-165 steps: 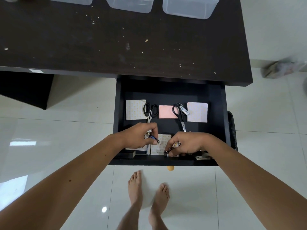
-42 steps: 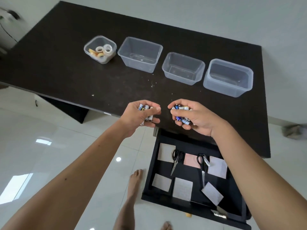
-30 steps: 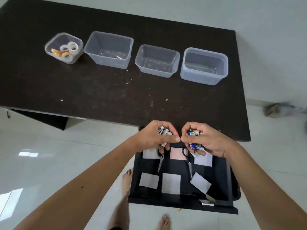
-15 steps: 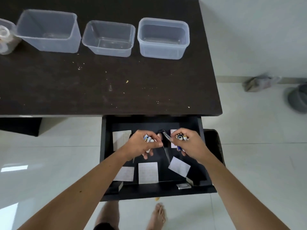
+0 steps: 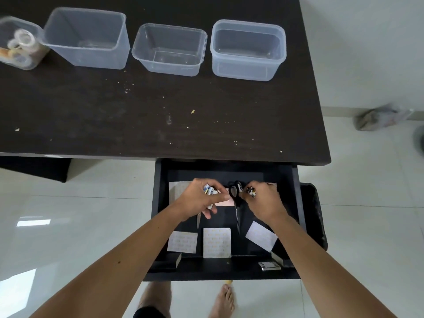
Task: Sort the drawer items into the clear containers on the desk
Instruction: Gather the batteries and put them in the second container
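Mid-sort, by the look of it: both fists full of small batteries, over the open drawer (image 5: 226,268) rather than the containers. Left hand (image 5: 200,200) curled round a clutch of batteries (image 5: 209,190); right hand (image 5: 263,203) curled round another clutch (image 5: 250,190), fingertips close to the black scissors (image 5: 236,198) (touching or not, cannot tell). Next, probably: up over the desk (image 5: 160,115) and released into one clear container (image 5: 169,49) of the three bare ones. Sticky-note pads (image 5: 216,242) left in the drawer below.

Both hands (image 5: 202,200) clutch batteries (image 5: 209,190) over drawer (image 5: 226,269)
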Demonstrator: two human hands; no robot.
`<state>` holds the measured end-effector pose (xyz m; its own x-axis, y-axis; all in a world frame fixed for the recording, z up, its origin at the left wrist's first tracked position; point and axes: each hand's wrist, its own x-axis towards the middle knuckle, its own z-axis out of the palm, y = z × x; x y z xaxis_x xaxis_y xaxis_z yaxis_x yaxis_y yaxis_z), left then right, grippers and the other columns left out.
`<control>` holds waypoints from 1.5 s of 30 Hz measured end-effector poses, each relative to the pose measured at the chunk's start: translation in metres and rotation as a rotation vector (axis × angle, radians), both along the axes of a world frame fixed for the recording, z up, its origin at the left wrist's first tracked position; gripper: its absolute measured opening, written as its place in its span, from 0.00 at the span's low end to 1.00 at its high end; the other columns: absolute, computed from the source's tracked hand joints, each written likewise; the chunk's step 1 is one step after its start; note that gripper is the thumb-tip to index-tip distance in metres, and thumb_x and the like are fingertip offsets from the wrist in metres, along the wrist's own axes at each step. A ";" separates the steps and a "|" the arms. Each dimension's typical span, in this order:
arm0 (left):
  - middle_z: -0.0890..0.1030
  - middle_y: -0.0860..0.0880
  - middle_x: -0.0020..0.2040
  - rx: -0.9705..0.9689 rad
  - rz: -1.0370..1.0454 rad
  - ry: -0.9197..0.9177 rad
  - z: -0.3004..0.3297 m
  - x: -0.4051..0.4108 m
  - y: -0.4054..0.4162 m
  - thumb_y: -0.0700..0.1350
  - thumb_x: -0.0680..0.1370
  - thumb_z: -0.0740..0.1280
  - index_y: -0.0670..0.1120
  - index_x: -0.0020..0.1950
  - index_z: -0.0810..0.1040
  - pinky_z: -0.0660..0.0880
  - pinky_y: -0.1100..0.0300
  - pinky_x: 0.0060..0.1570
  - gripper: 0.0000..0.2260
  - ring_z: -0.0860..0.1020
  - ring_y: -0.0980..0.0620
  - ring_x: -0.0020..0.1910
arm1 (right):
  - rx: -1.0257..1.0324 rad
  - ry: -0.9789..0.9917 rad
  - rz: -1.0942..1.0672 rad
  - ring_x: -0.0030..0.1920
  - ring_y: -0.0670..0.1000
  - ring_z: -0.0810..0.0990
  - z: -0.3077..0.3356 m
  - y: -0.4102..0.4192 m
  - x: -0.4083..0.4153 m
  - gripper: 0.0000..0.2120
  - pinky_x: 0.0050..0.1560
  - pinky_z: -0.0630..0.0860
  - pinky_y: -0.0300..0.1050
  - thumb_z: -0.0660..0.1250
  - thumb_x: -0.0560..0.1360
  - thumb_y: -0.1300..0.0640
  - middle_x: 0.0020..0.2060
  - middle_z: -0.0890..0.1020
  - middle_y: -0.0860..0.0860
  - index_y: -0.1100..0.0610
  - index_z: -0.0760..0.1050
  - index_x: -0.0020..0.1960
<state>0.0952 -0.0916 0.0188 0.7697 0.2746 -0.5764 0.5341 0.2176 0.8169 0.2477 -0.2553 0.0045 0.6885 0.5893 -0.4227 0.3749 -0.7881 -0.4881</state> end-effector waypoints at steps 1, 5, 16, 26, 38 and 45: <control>0.87 0.48 0.53 0.006 -0.003 -0.002 0.000 -0.001 0.001 0.45 0.77 0.79 0.43 0.50 0.86 0.79 0.58 0.26 0.07 0.82 0.48 0.33 | -0.011 0.015 -0.006 0.49 0.53 0.82 0.001 0.000 0.001 0.10 0.53 0.79 0.47 0.75 0.79 0.51 0.45 0.87 0.55 0.57 0.85 0.53; 0.86 0.49 0.49 0.001 0.007 -0.005 0.004 -0.002 0.003 0.45 0.77 0.79 0.42 0.51 0.86 0.79 0.58 0.27 0.08 0.82 0.47 0.33 | 0.016 0.096 -0.097 0.40 0.48 0.84 0.013 -0.005 0.003 0.11 0.42 0.79 0.40 0.76 0.78 0.51 0.43 0.86 0.52 0.58 0.82 0.54; 0.86 0.44 0.51 -0.007 0.008 -0.052 0.019 -0.007 -0.004 0.46 0.77 0.78 0.44 0.51 0.86 0.79 0.58 0.27 0.07 0.83 0.49 0.32 | 0.128 0.259 -0.142 0.21 0.41 0.76 0.045 -0.024 -0.008 0.05 0.27 0.74 0.34 0.73 0.80 0.55 0.46 0.86 0.53 0.51 0.85 0.56; 0.85 0.45 0.54 0.000 0.009 -0.064 0.025 -0.016 -0.009 0.47 0.77 0.78 0.47 0.49 0.86 0.81 0.57 0.29 0.05 0.83 0.48 0.33 | 0.245 0.576 -0.337 0.32 0.50 0.77 0.051 -0.026 -0.018 0.16 0.29 0.74 0.42 0.68 0.83 0.63 0.40 0.83 0.57 0.53 0.81 0.69; 0.87 0.43 0.43 0.013 0.107 -0.167 0.078 -0.032 0.017 0.43 0.79 0.76 0.41 0.53 0.85 0.82 0.56 0.29 0.07 0.83 0.49 0.33 | 0.569 0.923 -0.272 0.36 0.51 0.77 0.121 0.017 -0.040 0.14 0.28 0.68 0.40 0.68 0.82 0.63 0.39 0.81 0.57 0.52 0.83 0.64; 0.83 0.47 0.39 0.061 0.291 -0.199 0.136 -0.076 0.097 0.42 0.78 0.76 0.40 0.50 0.85 0.82 0.56 0.30 0.06 0.83 0.48 0.31 | 0.581 0.903 -0.107 0.36 0.52 0.76 0.169 0.113 -0.056 0.12 0.29 0.67 0.42 0.75 0.78 0.64 0.39 0.80 0.57 0.55 0.81 0.59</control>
